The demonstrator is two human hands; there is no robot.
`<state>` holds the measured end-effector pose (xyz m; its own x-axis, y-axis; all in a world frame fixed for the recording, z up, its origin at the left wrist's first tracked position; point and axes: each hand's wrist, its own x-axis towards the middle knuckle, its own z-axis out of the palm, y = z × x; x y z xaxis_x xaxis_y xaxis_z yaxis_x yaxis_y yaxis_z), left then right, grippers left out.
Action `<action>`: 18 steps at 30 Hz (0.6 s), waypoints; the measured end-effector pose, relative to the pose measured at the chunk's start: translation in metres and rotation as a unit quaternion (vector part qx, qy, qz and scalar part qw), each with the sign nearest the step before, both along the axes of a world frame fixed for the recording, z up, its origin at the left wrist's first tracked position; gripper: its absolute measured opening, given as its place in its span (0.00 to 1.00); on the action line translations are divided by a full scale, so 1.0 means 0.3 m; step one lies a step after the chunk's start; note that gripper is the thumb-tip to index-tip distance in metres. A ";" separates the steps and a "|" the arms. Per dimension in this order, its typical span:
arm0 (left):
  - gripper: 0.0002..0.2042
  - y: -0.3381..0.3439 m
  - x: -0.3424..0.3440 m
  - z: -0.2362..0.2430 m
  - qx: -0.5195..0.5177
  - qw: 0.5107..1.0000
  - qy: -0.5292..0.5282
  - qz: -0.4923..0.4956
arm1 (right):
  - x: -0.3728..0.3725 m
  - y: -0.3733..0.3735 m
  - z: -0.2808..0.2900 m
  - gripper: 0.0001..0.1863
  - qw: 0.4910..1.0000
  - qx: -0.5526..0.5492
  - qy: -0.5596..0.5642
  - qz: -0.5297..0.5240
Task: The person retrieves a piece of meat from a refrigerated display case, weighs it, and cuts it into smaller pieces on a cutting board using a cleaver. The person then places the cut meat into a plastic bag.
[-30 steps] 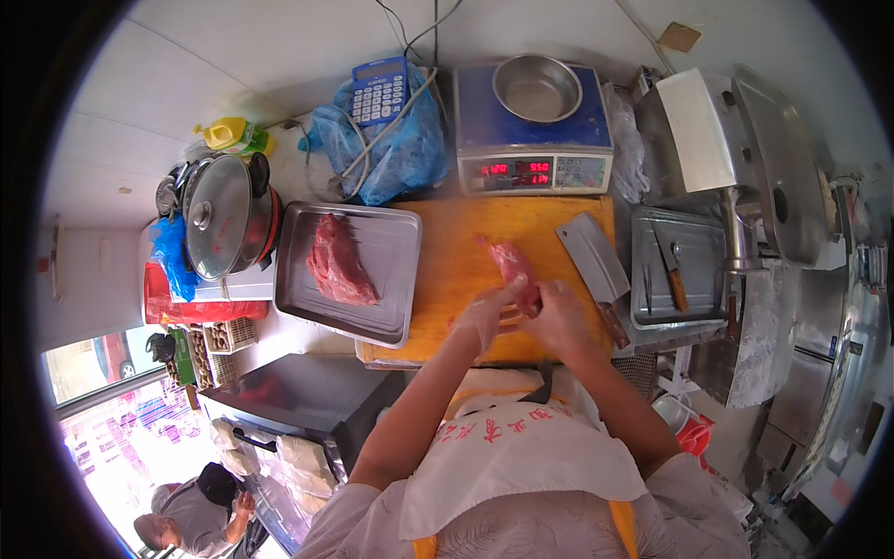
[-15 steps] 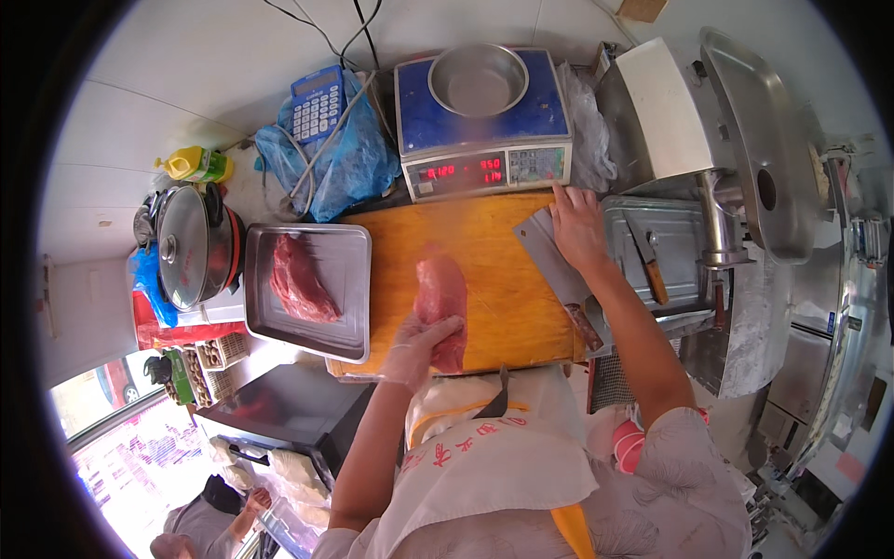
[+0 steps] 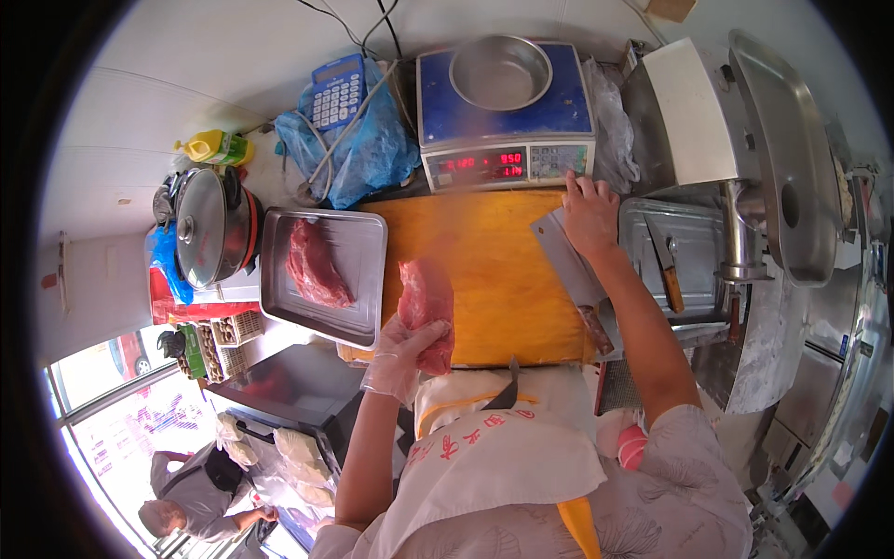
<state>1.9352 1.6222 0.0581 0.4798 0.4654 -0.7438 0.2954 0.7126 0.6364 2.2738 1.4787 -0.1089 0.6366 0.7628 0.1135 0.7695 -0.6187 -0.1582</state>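
My left hand point(image 3: 399, 359), in a thin clear glove, grips a slab of red meat point(image 3: 428, 296) and holds it over the near left part of the orange cutting board point(image 3: 503, 261). My bare right hand point(image 3: 589, 212) lies with fingers spread on the far end of a cleaver point(image 3: 570, 270). The cleaver rests along the board's right edge, and my fingertips reach the front of the scale point(image 3: 507, 158). A second piece of meat point(image 3: 317, 265) lies in the steel tray point(image 3: 365, 238) left of the board.
A steel bowl point(image 3: 500, 70) sits on the scale. A meat grinder point(image 3: 745, 140) and a steel tray holding a knife point(image 3: 666, 270) stand at the right. A lidded pot point(image 3: 205, 228), a yellow bottle point(image 3: 214, 146) and a calculator point(image 3: 335, 91) are at the left. Another person point(image 3: 186, 494) is below left.
My right hand left the meat and went right to the cleaver, then on toward the scale. My left hand lifted the meat off the board toward its near left corner.
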 end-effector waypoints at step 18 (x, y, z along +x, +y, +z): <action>0.21 0.830 0.981 0.114 0.525 0.642 -0.014 -0.558 | -0.272 -0.285 0.192 0.15 0.934 0.249 0.228 -0.115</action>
<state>2.2294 1.8712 0.0923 0.9566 0.0579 -0.2855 0.2276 -0.7602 0.6086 2.1921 1.3931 -0.0513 0.8458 0.5251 0.0944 0.4074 -0.5213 -0.7499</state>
